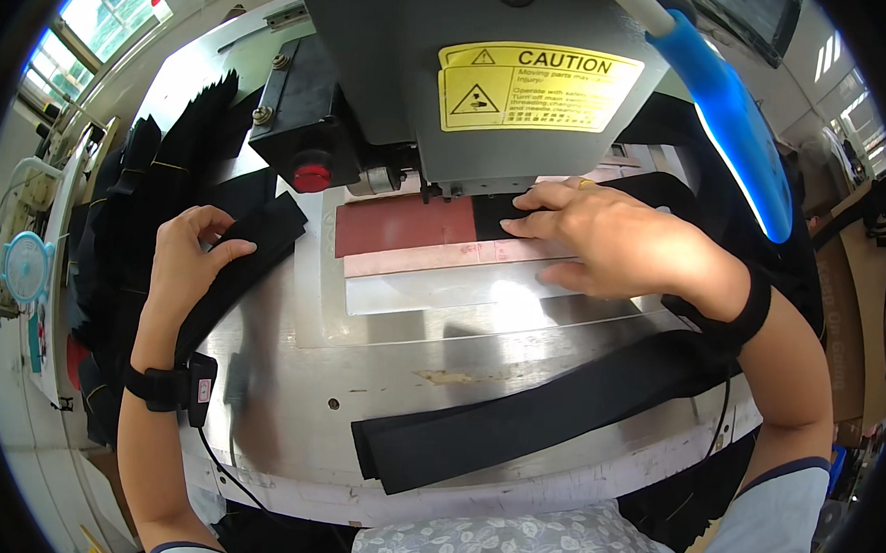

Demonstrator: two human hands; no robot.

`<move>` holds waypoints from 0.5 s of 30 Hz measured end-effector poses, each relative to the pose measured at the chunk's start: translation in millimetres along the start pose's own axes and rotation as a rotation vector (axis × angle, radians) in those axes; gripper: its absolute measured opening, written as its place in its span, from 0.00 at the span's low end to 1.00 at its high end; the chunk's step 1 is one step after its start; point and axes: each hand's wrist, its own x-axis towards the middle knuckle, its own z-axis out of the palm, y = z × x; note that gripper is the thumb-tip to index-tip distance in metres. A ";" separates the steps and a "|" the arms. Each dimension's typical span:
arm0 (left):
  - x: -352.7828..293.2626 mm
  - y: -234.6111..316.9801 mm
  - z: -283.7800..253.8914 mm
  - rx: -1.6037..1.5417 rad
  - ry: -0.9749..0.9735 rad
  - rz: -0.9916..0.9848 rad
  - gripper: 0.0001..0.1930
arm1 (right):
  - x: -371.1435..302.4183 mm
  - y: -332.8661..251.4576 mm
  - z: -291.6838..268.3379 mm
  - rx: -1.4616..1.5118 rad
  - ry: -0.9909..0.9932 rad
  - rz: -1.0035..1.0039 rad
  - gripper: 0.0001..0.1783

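A: Left hand (pixel 199 254)?
B: Left of frame. Thumb on top, fingers curled behind, pinching the held strip (pixel 277 230), black, near its squared end. Rest of it runs down past the wrist.
A: Right hand (pixel 585 234)?
B: Right of centre. Not gripping. Fingers spread, fingertips down on the work strip (pixel 493 217), also black, under the front of the grey machine head (pixel 557 17).
A: What's that strip next to?
B: Dark red plate (pixel 406 226), just left of it. Pale pink strip (pixel 414 259) along the plate's lower edge.
A: More black stuff?
B: Yes. Loose strips (pixel 516 416), overlapping, lying diagonally across the metal table (pixel 288 369), lower centre to right. Bundles (pixel 105 229) heaped along the left side.
A: Around the head?
B: Yellow warning label (pixel 543 89) on its front, upper centre. Red button (pixel 312 178) on the black box to its left. Blue-sleeved rod (pixel 727 116), upper right.
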 end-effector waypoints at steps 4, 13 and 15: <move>6.4 -3.6 -3.0 0.057 0.032 0.004 0.17 | 1.3 -0.7 -1.2 0.023 -0.018 0.006 0.29; 4.1 55.4 -18.4 -0.411 -0.203 -0.115 0.10 | 0.8 1.8 1.7 0.053 -0.011 -0.016 0.29; 7.0 80.0 -5.0 -0.523 -0.310 -0.109 0.12 | 0.1 2.5 1.9 0.046 -0.017 -0.017 0.29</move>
